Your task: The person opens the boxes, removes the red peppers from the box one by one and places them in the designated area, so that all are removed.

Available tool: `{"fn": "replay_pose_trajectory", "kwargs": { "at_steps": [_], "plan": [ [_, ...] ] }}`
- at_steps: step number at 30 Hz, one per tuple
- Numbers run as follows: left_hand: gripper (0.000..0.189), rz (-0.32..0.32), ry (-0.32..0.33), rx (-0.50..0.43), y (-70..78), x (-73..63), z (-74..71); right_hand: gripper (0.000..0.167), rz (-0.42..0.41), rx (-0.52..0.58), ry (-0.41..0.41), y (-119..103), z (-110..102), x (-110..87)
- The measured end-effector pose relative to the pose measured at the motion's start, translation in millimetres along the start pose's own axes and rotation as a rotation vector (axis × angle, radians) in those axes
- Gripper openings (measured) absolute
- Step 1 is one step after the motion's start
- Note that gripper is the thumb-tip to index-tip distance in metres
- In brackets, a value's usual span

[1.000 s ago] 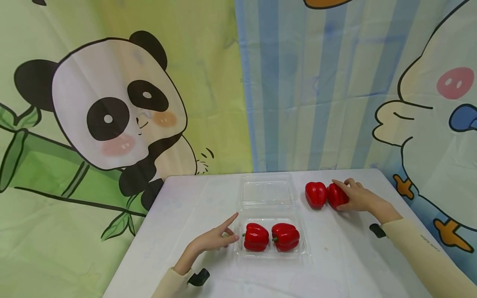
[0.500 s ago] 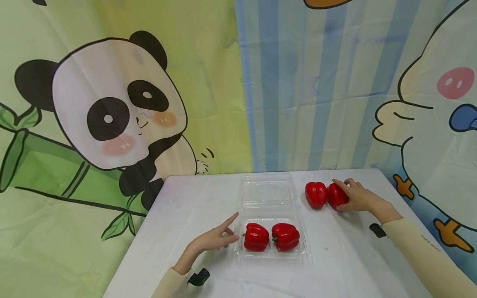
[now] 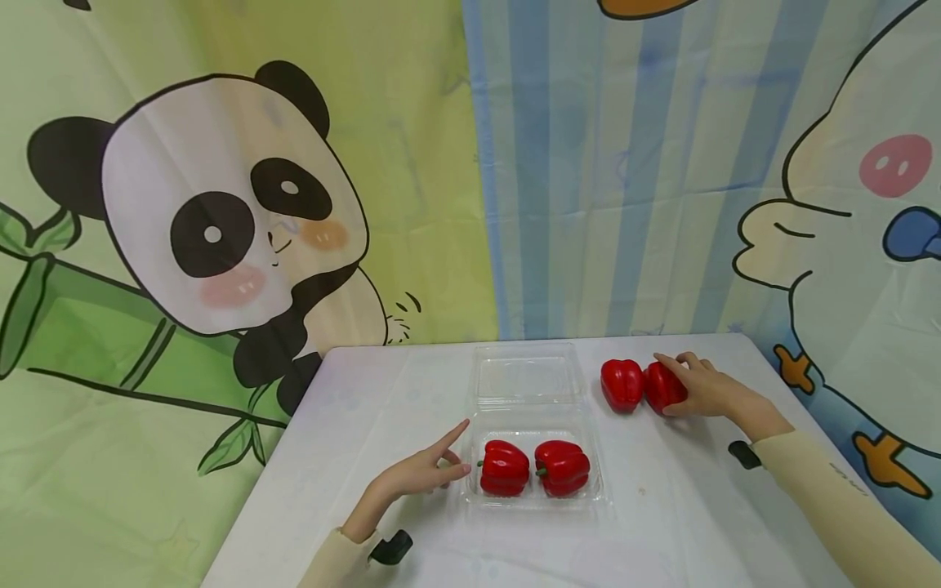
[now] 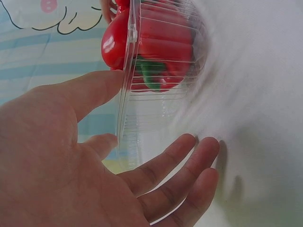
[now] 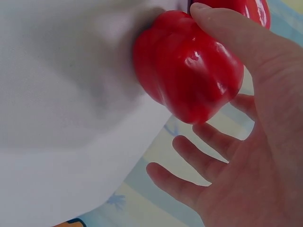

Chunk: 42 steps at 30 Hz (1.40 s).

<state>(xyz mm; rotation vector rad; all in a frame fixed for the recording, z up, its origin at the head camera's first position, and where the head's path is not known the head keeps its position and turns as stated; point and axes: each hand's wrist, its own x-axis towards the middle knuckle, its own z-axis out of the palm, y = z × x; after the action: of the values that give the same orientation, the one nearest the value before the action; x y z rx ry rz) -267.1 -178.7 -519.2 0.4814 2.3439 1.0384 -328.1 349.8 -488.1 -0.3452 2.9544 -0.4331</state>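
At the table's far right, my right hand (image 3: pixel 702 390) holds a red bell pepper (image 3: pixel 664 387) between thumb and fingers. The right wrist view shows the thumb along one side of this pepper (image 5: pixel 187 66), with the remaining fingers spread below it. A second red bell pepper (image 3: pixel 622 385) stands right beside it on the left. Two more red bell peppers (image 3: pixel 504 469) with green stems lie in the base of a clear plastic clamshell box (image 3: pixel 532 501). My left hand (image 3: pixel 419 472) is at the box's left edge, fingers loosely extended, thumb at the rim (image 4: pixel 124 101).
The box's transparent lid (image 3: pixel 526 380) lies folded back, flat behind the base. A white cloth covers the table (image 3: pixel 397 392), whose back edge meets a printed curtain (image 3: pixel 426 163) with a panda on it. Both wrists carry small black cameras (image 3: pixel 392 547).
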Motion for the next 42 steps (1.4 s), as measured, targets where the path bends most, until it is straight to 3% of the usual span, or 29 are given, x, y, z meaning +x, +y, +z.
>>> {"fn": "replay_pose_trajectory", "kwargs": {
  "at_steps": [16, 42],
  "plan": [
    [0.082, 0.015, 0.003, 0.010, -1.3, 0.1, -1.3, 0.103, -0.027, -0.017, 0.009, -7.5, -8.2, -1.7],
    [0.081, 0.022, 0.005, 0.002, 0.4, -1.5, -0.6, 0.101, -0.066, -0.064, 0.017, -39.4, -17.3, -3.5]
  ]
}}
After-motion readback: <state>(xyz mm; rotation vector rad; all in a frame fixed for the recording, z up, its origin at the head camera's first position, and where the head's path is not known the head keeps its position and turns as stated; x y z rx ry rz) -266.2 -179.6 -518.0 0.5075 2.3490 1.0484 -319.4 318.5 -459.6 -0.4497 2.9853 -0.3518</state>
